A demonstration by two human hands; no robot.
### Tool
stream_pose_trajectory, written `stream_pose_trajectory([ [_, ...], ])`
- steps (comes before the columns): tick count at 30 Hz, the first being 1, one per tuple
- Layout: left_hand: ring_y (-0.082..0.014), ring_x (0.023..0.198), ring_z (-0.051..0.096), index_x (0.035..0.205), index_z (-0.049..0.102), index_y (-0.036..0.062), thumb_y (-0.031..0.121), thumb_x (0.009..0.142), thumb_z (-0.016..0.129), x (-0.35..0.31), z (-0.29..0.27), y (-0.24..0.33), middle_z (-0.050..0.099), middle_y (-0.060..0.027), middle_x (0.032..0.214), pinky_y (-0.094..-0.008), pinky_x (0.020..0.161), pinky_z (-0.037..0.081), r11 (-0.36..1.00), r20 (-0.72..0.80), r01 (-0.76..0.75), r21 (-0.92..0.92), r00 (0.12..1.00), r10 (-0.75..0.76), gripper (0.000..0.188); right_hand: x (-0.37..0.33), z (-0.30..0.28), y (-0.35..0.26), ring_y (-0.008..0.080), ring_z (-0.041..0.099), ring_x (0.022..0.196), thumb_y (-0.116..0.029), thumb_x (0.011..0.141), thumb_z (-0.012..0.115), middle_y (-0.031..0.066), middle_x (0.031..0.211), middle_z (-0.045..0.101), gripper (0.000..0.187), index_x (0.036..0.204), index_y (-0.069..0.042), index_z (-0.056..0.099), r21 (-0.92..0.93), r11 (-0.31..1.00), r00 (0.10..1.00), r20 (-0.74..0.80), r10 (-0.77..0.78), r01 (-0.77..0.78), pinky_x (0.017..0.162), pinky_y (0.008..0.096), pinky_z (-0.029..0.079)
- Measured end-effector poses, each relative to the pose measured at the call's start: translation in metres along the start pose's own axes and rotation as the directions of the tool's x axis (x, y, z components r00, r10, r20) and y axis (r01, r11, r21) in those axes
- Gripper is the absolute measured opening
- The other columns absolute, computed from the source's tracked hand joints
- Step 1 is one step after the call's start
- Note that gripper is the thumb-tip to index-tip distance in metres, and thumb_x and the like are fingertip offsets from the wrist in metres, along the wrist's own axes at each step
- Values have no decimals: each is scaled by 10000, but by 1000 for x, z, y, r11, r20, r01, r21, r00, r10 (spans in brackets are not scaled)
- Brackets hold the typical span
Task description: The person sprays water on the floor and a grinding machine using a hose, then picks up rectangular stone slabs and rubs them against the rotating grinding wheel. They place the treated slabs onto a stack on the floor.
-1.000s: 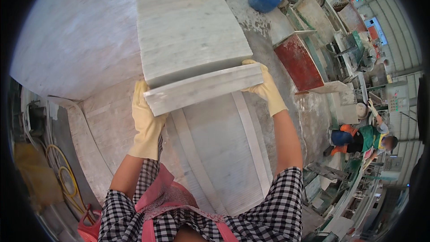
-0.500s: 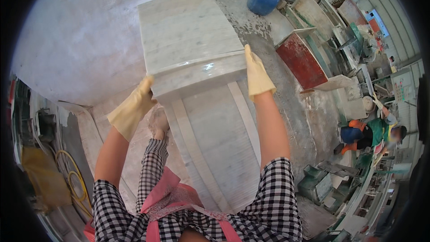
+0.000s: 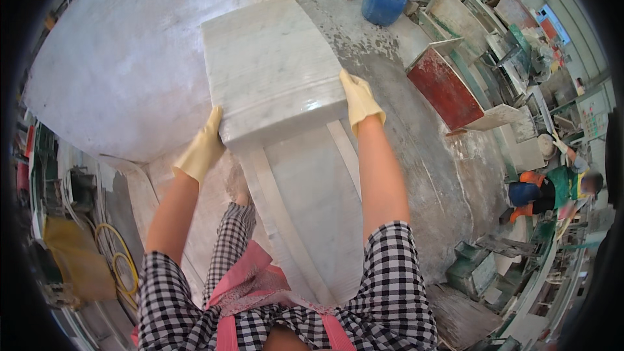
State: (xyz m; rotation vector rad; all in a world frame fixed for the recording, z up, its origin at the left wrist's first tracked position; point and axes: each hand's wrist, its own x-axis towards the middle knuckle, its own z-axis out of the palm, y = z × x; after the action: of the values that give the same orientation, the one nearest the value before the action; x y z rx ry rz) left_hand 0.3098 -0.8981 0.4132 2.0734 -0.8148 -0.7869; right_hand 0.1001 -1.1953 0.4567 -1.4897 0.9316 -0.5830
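A pale grey, marbled stone slab point(image 3: 270, 55) with a thick, glossy front edge lies in front of me. Its near end rests over another pale slab point(image 3: 302, 188), which carries two light strips running toward me. I wear cream rubber gloves on both hands. My left hand point(image 3: 203, 147) grips the slab's near left corner, thumb along the side. At the near right corner my right hand point(image 3: 361, 101) is closed on the edge, thumb pointing away from me. The fingers of both hands are partly hidden by the slab and gloves.
A large whitish panel point(image 3: 123, 65) stands at the left. Right of the slab are a blue barrel point(image 3: 383, 1), a red-faced board point(image 3: 445, 88) and green machinery point(image 3: 471, 266). A co-worker point(image 3: 552, 188) is at the far right. A yellow hose point(image 3: 117, 253) lies at lower left.
Both hands have shifted along with the slab's near end: the right hand a little to the left, the left hand slightly right and farther away. The whole view has shifted slightly. Both hands keep hold.
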Motion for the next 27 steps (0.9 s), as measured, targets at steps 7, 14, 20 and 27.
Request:
stream_pose_trajectory([
  [7,-315,1501,316,1589,304,50,670,1001,453,-12,31,27,329,-164,1633,-469,1213,271,489,-25,79,-869,979,-202,868,-6,7,4,249,540,1319,-460,1049,489,148,1389,621,613,1377,47,589,53,995,990,-117,-77,83,1104,343,389],
  [14,-312,1476,353,1589,295,36,654,1010,438,-8,23,26,378,-164,1605,-449,1200,289,705,19,161,-690,979,-205,860,30,-8,36,206,410,1459,-494,1067,410,142,1556,478,664,1492,12,476,-60,998,998,58,-24,28,1201,373,294],
  [20,-266,1423,424,1545,376,-7,612,1030,438,-4,20,22,418,-159,1578,-395,1169,338,762,-24,150,-630,977,-213,807,52,-35,53,123,249,1532,-467,1099,317,35,1656,331,672,1609,-35,256,-141,928,882,387,-268,344,1236,332,225],
  [27,-264,1495,330,1583,318,11,602,1055,349,-1,29,-16,339,-167,1630,-419,1209,286,703,-56,-51,-709,998,16,793,30,-33,47,294,212,1540,-588,1050,347,102,1663,266,797,1609,-34,220,526,797,946,276,170,-296,1247,405,182],
])
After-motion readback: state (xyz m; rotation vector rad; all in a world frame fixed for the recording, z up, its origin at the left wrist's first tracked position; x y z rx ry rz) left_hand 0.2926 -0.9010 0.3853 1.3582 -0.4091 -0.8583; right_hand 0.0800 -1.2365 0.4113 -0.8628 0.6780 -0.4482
